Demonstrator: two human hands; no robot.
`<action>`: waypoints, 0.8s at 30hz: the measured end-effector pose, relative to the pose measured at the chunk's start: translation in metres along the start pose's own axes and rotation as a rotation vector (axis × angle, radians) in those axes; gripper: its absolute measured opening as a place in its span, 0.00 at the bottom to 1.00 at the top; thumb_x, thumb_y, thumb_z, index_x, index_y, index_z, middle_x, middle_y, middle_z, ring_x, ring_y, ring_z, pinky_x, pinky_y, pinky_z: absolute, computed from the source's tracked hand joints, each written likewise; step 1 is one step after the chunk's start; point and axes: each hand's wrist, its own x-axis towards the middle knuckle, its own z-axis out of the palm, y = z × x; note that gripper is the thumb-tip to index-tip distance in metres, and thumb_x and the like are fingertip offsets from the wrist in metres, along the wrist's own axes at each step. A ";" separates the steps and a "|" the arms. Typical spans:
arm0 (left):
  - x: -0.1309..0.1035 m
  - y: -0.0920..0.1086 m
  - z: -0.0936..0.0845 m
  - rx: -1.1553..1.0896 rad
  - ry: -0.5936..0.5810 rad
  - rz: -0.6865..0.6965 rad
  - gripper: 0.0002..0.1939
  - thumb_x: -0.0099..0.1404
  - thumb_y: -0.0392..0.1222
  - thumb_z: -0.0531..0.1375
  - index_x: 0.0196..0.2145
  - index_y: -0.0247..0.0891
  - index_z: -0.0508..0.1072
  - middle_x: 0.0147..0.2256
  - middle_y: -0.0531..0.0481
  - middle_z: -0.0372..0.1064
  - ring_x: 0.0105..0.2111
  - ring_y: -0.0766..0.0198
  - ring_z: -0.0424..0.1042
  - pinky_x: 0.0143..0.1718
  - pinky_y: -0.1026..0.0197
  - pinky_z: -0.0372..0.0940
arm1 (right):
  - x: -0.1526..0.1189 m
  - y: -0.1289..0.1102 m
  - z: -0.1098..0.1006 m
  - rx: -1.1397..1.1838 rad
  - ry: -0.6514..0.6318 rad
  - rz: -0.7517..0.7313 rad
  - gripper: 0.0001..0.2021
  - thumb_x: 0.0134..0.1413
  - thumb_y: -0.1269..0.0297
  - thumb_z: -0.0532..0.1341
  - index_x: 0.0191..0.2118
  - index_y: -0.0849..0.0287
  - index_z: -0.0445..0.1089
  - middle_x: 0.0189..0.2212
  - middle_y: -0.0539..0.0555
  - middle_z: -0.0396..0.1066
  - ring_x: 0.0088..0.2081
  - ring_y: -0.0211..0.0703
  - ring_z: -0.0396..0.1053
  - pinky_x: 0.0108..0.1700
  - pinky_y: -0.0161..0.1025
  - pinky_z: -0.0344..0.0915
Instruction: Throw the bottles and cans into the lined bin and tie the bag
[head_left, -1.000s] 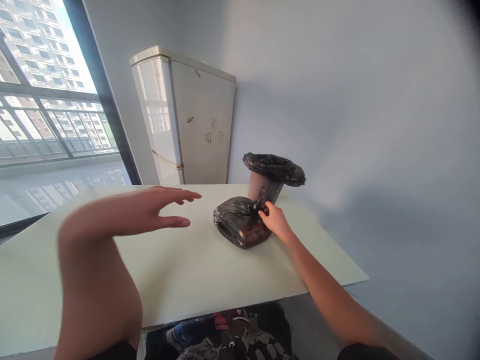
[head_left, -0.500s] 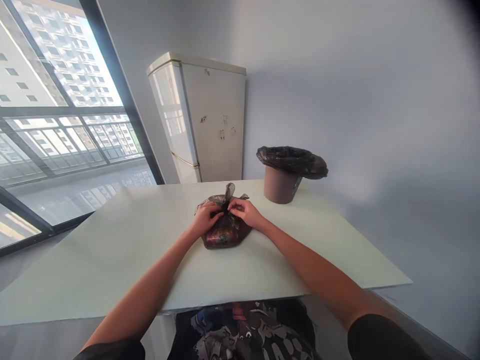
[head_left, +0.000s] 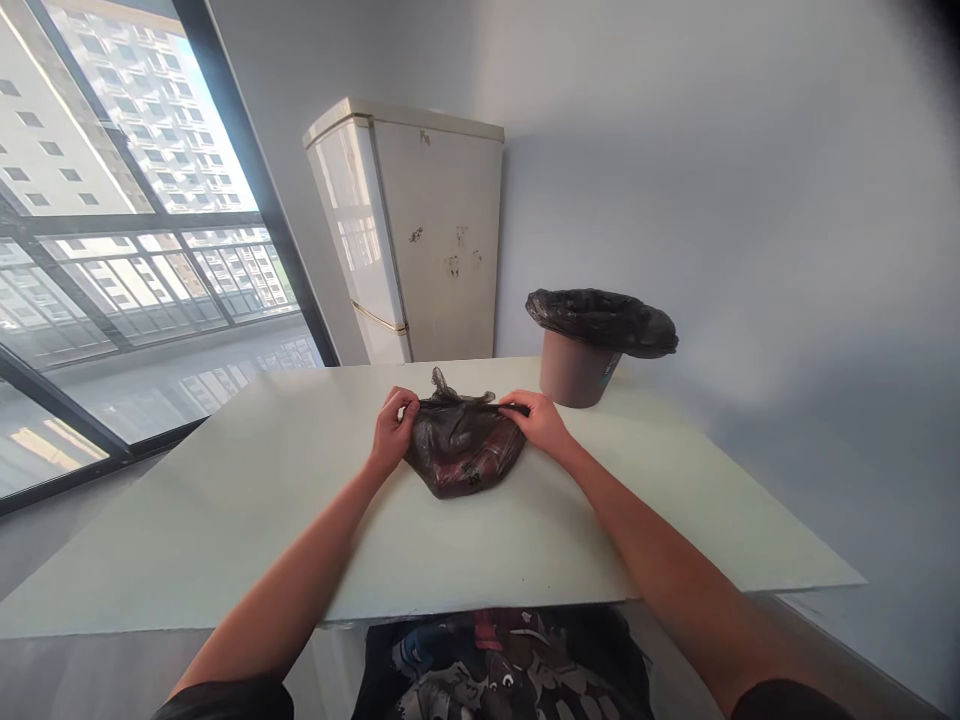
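Observation:
A thin dark plastic bag (head_left: 466, 452) lies on the pale table (head_left: 247, 500), with reddish contents showing through it. My left hand (head_left: 393, 424) pinches the bag's upper edge at its left end. At the right end, my right hand (head_left: 534, 418) grips the same edge between thumb and fingers. The edge is stretched taut between both hands, and crumpled loops of plastic stick up behind it. What exactly is inside the bag cannot be made out.
Behind and right of the bag stands a brown bin (head_left: 576, 370) with a black liner (head_left: 604, 322) folded over its rim. A white refrigerator (head_left: 442, 230) is beyond the table, beside a large window (head_left: 150, 250) on the left. The table's front edge is close to my body.
My hands have moved apart from the bag's middle to its two ends. The bag's edge is now pulled into a straight line. The view has shifted slightly.

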 end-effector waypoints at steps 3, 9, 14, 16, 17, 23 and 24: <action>-0.001 -0.009 0.000 -0.150 -0.106 -0.172 0.19 0.75 0.60 0.60 0.36 0.41 0.71 0.27 0.53 0.62 0.28 0.63 0.60 0.30 0.60 0.56 | 0.001 0.007 -0.001 -0.107 0.231 0.082 0.08 0.60 0.65 0.62 0.35 0.56 0.79 0.33 0.56 0.76 0.38 0.50 0.72 0.45 0.46 0.68; 0.000 -0.006 -0.005 -0.320 -0.150 -0.302 0.23 0.68 0.66 0.65 0.37 0.42 0.71 0.24 0.55 0.58 0.24 0.65 0.57 0.26 0.61 0.52 | -0.006 -0.007 -0.004 -0.143 0.196 -0.060 0.17 0.51 0.75 0.58 0.45 0.56 0.77 0.51 0.60 0.74 0.55 0.56 0.70 0.61 0.52 0.65; 0.003 0.002 -0.013 -0.498 -0.184 -0.430 0.25 0.73 0.69 0.55 0.51 0.45 0.67 0.25 0.54 0.69 0.21 0.63 0.62 0.24 0.61 0.57 | -0.013 -0.023 0.010 -0.172 -0.118 -0.111 0.13 0.64 0.71 0.58 0.51 0.54 0.75 0.44 0.56 0.80 0.46 0.50 0.74 0.55 0.50 0.61; 0.005 0.003 -0.016 -0.418 -0.166 -0.374 0.22 0.73 0.65 0.58 0.49 0.44 0.68 0.25 0.54 0.71 0.21 0.63 0.63 0.24 0.61 0.59 | -0.014 -0.022 0.018 -0.245 -0.200 -0.103 0.11 0.67 0.64 0.63 0.53 0.54 0.76 0.44 0.56 0.80 0.45 0.51 0.73 0.54 0.50 0.58; 0.006 0.003 -0.016 -0.318 -0.184 -0.311 0.20 0.73 0.62 0.60 0.47 0.44 0.70 0.26 0.53 0.72 0.23 0.63 0.66 0.27 0.60 0.61 | -0.015 -0.020 0.021 -0.271 -0.233 -0.102 0.10 0.67 0.62 0.65 0.51 0.53 0.77 0.44 0.56 0.81 0.45 0.51 0.73 0.53 0.50 0.57; 0.001 0.010 -0.008 0.300 -0.543 0.180 0.13 0.66 0.41 0.63 0.47 0.45 0.80 0.49 0.45 0.80 0.55 0.47 0.72 0.61 0.41 0.61 | -0.017 -0.020 0.027 -0.201 -0.225 -0.160 0.09 0.71 0.69 0.58 0.38 0.55 0.75 0.39 0.53 0.79 0.43 0.47 0.71 0.52 0.49 0.54; -0.002 0.012 -0.005 0.341 -0.577 0.220 0.12 0.65 0.39 0.62 0.45 0.45 0.80 0.48 0.45 0.80 0.54 0.47 0.71 0.62 0.40 0.60 | -0.017 -0.022 0.026 -0.161 -0.202 -0.163 0.09 0.71 0.69 0.57 0.39 0.55 0.74 0.39 0.53 0.78 0.43 0.46 0.71 0.52 0.48 0.55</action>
